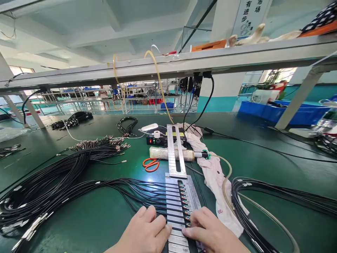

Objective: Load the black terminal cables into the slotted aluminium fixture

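Observation:
A slotted metal fixture (174,207) lies lengthwise in front of me. Several black cables (142,186) enter its slots from the left, and small green connector boards (185,202) sit in a row at their ends. At the fixture's left edge, my left hand (149,230) is closed, thumb and fingers pressed on a black cable in one of the nearer slots. Across from it, my right hand (209,228) is pinched at that cable's end on the right side, which its fingers hide. The slots closest to me show bare metal.
Beyond the fixture are orange scissors (151,165), a wrapped syringe (159,153), a black control box (155,140) and a white cloth (210,175). Cable bundles lie left (79,161) and right (242,189). A shelf beam (168,66) spans overhead; a blue bin (284,111) stands back right.

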Demonstrator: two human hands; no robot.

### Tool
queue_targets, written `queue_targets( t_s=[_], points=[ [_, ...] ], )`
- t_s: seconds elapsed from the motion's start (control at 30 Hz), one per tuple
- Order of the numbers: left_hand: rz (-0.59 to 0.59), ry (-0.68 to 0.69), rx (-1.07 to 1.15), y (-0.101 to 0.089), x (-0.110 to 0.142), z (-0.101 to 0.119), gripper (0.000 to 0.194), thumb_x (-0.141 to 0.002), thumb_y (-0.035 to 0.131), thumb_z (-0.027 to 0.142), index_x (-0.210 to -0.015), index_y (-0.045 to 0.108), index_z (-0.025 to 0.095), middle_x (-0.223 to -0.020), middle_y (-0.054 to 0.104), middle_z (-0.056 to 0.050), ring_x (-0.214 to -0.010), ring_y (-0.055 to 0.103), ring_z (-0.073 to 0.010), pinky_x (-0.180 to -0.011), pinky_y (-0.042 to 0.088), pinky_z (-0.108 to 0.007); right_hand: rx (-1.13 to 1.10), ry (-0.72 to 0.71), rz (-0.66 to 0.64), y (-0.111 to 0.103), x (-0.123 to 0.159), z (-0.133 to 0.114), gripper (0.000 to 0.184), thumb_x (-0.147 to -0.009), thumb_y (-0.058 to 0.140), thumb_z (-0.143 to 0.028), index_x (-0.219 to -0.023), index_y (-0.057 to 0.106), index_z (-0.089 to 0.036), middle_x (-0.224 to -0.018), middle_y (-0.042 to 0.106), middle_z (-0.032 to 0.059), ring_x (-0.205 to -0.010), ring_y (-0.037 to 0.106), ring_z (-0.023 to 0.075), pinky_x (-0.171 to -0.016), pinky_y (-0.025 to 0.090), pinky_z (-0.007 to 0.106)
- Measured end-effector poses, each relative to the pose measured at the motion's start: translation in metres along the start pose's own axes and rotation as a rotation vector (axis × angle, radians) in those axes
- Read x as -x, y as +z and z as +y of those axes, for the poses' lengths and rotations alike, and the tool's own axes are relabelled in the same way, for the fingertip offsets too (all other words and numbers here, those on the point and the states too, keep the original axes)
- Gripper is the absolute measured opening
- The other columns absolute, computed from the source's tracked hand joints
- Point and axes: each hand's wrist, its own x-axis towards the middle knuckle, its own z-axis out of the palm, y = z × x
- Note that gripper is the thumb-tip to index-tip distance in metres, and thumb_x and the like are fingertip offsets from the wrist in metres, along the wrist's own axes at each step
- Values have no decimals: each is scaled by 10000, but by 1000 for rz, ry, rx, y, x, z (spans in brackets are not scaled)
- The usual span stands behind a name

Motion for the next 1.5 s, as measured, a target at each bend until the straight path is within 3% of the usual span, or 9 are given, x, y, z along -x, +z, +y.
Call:
queue_targets(
  t_s=[0.07, 0.1, 0.27, 0.43, 0.57, 0.77, 0.93, 1.17, 1.5],
  points=[
    [-6, -22, -8, 2, 9, 8, 359, -1025, 309, 226, -767, 553, 171, -639, 471, 5, -594, 367, -155, -517, 228, -308, -211, 87, 31, -4, 1, 6, 350, -911, 356, -129, -1016, 670, -246, -942, 616, 62, -900, 587, 191, -772, 512, 297],
    [-84, -36, 18, 3, 13, 12, 331, -1019, 346, 249, -763, 544, 181, -652, 484, 2, -597, 383, -154, -512, 229, -301, -286, 130, 59, -6, 1, 9, 341, -924, 351, -164, -1050, 659, -239, -975, 625, 67, -935, 594, 193, -817, 512, 308],
    [-796, -168, 247, 5, 5, 23, 138, -885, 648, 261, -790, 572, 196, -757, 620, -4, -631, 508, -141, -474, 227, -265, -334, 244, 103, -18, -1, 13, 321, -929, 353, -255, -1065, 642, -215, -951, 642, 64, -903, 616, 199, -834, 509, 339],
    [-1005, -359, 363, -8, -28, 18, 260, -776, 713, 169, -614, 509, 182, -607, 554, 58, -528, 485, -97, -435, 201, -208, -317, 270, 50, -28, -5, 2, 352, -912, 351, -271, -1023, 669, -171, -915, 645, 85, -874, 624, 213, -806, 515, 359],
    [-1133, -539, 433, -20, -38, 18, 148, -764, 678, 149, -709, 549, 195, -568, 477, 79, -503, 457, -103, -435, 224, -184, -295, 273, 44, -29, -5, 1, 358, -926, 327, -269, -1017, 661, -177, -913, 639, 81, -873, 622, 218, -803, 504, 372],
    [-1186, -690, 578, -30, -45, 13, 184, -714, 643, 15, -741, 593, 191, -584, 462, 95, -558, 462, -73, -518, 311, -141, -263, 263, 12, -25, -3, -1, 360, -921, 328, -263, -1038, 657, -175, -922, 642, 86, -880, 621, 230, -811, 491, 398],
    [-1156, -729, 542, -36, -48, 6, 138, -719, 653, 75, -706, 576, 189, -660, 575, 79, -658, 563, -92, -544, 366, -137, -240, 266, -15, -25, -2, -5, 365, -922, 312, -244, -1042, 651, -182, -944, 642, 90, -902, 619, 238, -817, 481, 408],
    [-1074, -525, 209, -44, -43, 0, 173, -777, 518, 29, -842, 530, 189, -961, 667, -56, -840, 613, -207, -713, 445, -284, -202, 250, -57, -27, -1, -8, 363, -930, 305, -187, -1073, 640, -192, -921, 617, 83, -863, 605, 218, -778, 487, 372],
    [-985, -200, 48, -29, -25, -2, 189, -712, 605, 102, -812, 481, 204, -860, 646, -26, -714, 592, -183, -573, 412, -256, -152, 228, -96, -26, 2, -9, 369, -926, 311, -119, -1071, 644, -188, -929, 598, 86, -872, 594, 221, -774, 488, 356]
  ],
)
